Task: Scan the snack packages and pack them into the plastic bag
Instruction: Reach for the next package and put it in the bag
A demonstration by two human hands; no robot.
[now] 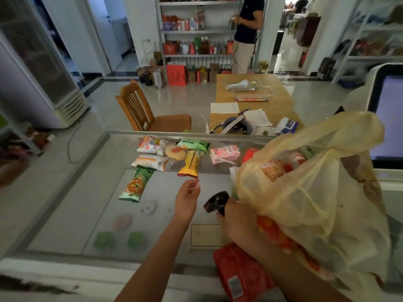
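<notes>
My left hand [188,197] is above the middle of the counter [76,214] with relaxed, slightly bent fingers and nothing in it, while my right hand [236,219] is closed round the black scanner [217,203] and the plastic bag [305,192], already partly filled, hangs by this arm at the right edge. The yellow snack package [191,163] lies just ahead of the left fingertips, not touching them, its long axis running from me toward the far edge. I judge the left hand is the nearer and the free one, so it should take the near end of this package and bring it before the scanner
</notes>
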